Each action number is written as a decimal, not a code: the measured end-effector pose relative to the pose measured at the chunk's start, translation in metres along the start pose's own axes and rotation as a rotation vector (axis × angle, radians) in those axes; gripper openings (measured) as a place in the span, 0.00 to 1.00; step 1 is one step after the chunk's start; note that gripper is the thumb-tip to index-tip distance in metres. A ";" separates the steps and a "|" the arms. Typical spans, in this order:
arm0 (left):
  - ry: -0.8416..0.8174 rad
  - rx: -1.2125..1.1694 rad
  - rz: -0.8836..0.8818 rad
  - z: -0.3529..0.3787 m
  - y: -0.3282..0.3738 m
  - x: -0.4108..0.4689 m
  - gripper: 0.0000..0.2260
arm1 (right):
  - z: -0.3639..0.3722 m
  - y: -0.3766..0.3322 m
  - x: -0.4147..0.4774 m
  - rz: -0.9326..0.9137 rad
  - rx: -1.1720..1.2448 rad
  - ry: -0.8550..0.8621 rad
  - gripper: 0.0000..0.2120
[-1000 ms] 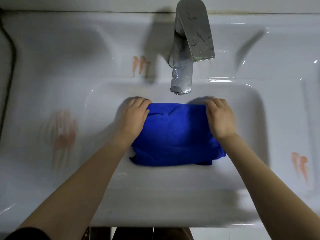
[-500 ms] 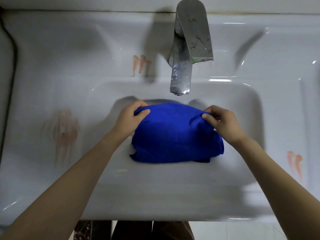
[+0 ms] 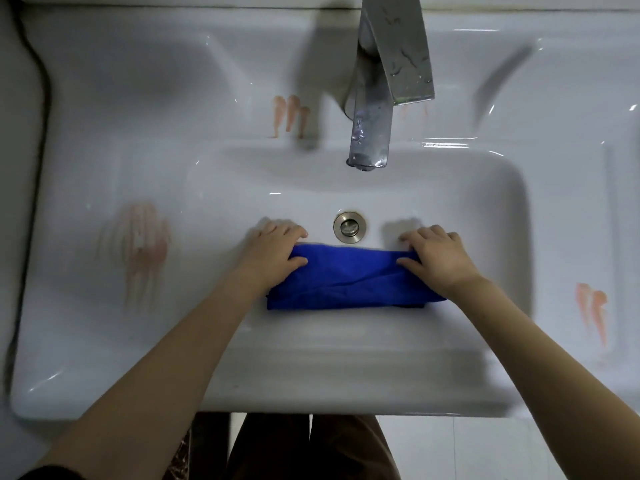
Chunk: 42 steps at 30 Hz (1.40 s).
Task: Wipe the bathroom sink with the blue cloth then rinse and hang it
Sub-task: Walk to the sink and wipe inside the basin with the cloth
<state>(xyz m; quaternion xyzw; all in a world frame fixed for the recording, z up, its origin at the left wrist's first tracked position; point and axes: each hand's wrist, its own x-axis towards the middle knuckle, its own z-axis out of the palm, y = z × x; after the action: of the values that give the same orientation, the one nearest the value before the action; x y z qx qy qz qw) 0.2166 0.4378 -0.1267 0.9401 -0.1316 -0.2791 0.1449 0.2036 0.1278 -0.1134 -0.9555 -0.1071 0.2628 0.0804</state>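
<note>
Gripping both ends of one folded blue cloth (image 3: 349, 282), the left hand (image 3: 273, 252) and right hand (image 3: 438, 259) curl round it near the front wall of the white ceramic sink (image 3: 502, 202). Basin floor lies to either side. The cloth's far edge is just short of one round metal drain (image 3: 349, 227), with one chrome tap (image 3: 377, 109) beyond.

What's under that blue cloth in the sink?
The cloth lies on the white sink floor, left hand and right hand gripping its ends. The drain shows just beyond it, uncovered. The surface directly beneath is hidden.
</note>
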 end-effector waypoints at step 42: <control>0.364 -0.563 -0.302 0.010 0.010 0.006 0.06 | 0.018 0.011 -0.011 -0.032 0.243 0.460 0.15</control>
<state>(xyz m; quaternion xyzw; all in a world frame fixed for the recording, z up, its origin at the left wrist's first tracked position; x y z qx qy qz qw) 0.2144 0.4244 -0.1344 0.9065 0.1183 -0.1510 0.3760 0.1872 0.1157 -0.1254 -0.9717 -0.0689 0.0482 0.2209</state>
